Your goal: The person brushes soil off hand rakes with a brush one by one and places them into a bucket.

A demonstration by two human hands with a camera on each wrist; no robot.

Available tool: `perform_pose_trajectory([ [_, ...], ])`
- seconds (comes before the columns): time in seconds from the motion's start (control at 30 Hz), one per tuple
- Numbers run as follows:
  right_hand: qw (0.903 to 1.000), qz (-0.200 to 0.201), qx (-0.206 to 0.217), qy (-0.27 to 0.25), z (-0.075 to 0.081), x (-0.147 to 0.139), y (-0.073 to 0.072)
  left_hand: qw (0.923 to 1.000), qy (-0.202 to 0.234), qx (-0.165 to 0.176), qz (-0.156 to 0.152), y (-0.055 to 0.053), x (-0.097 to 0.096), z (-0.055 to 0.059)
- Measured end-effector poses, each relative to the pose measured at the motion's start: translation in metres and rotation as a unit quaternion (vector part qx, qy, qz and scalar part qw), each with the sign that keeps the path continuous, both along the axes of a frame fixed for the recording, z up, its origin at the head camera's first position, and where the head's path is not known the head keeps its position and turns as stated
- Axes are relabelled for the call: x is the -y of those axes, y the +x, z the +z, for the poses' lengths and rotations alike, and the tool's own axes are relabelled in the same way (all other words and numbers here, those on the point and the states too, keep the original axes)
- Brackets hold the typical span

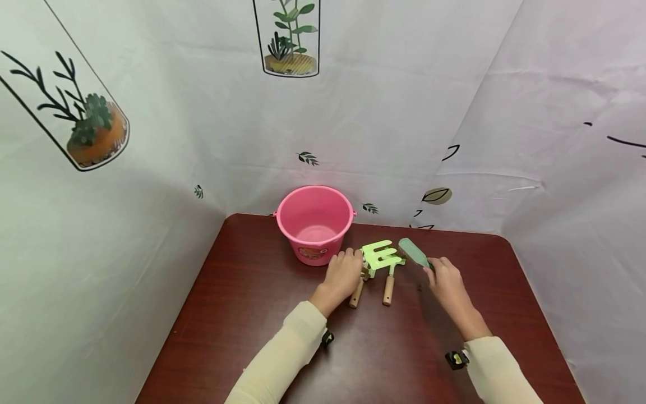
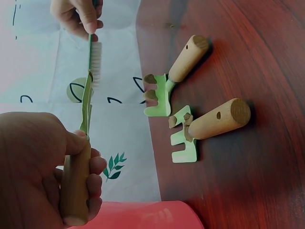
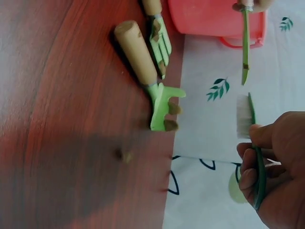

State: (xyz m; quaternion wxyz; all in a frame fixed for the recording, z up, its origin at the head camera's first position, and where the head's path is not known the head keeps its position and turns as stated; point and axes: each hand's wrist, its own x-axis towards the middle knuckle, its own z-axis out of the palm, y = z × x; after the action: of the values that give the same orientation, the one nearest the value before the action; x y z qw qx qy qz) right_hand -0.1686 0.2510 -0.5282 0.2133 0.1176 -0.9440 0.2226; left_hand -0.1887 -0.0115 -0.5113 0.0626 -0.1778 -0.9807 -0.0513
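My left hand (image 1: 345, 273) grips the wooden handle (image 2: 76, 186) of a small garden fork (image 1: 379, 255) with light green tines, raised off the table and seen edge-on in both wrist views. My right hand (image 1: 446, 280) holds a green brush (image 1: 414, 251), its white bristles (image 3: 244, 117) pointing toward the table side in the right wrist view. The brush head is close to the fork's tips. Below them on the table lie a green hand rake (image 2: 159, 98) and a second green fork (image 2: 183, 150), both wooden-handled, with brown clods on their tines.
A pink bucket (image 1: 315, 252) stands at the table's back edge, just beyond my left hand. A small brown crumb (image 3: 126, 156) lies on the dark red-brown table (image 1: 242, 303). White printed fabric (image 1: 393, 112) hangs behind and at both sides.
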Motion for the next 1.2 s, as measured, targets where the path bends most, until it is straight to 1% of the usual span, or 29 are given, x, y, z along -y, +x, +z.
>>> perform_pose_trajectory([
  [0.13, 0.9998, 0.012, 0.002, -0.014, 0.005, 0.003, 0.004, 1.0, 0.002, -0.001, -0.001, -0.002, 0.0, 0.0],
  [0.27, 0.9994, 0.024, -0.012, -0.023, 0.011, 0.008, 0.008, 0.9999, 0.01, -0.001, 0.002, -0.003, 0.0, 0.001],
  [0.47, 0.9989, 0.035, -0.025, -0.018, 0.012, 0.012, 0.013, 0.9998, 0.016, -0.013, 0.007, -0.004, -0.001, 0.002],
  [0.57, 0.9979, 0.046, -0.04, -0.024, 0.013, 0.017, 0.015, 0.9996, 0.017, -0.019, 0.008, -0.005, 0.0, 0.002],
  [0.7, 0.9956, 0.072, -0.052, -0.029, 0.01, 0.027, 0.016, 0.9996, 0.018, -0.019, 0.01, -0.005, 0.0, 0.004],
  [0.87, 0.9931, 0.102, -0.056, -0.017, 0.004, 0.035, 0.018, 0.9996, 0.024, -0.011, 0.011, -0.005, -0.002, 0.006],
  [1.03, 0.9922, 0.105, -0.064, -0.022, -0.003, 0.035, 0.018, 0.9998, 0.019, -0.008, 0.005, -0.005, -0.003, 0.006],
  [1.2, 0.9911, 0.104, -0.075, -0.035, -0.006, 0.028, 0.014, 0.9996, 0.007, -0.026, 0.001, -0.005, -0.003, 0.004],
])
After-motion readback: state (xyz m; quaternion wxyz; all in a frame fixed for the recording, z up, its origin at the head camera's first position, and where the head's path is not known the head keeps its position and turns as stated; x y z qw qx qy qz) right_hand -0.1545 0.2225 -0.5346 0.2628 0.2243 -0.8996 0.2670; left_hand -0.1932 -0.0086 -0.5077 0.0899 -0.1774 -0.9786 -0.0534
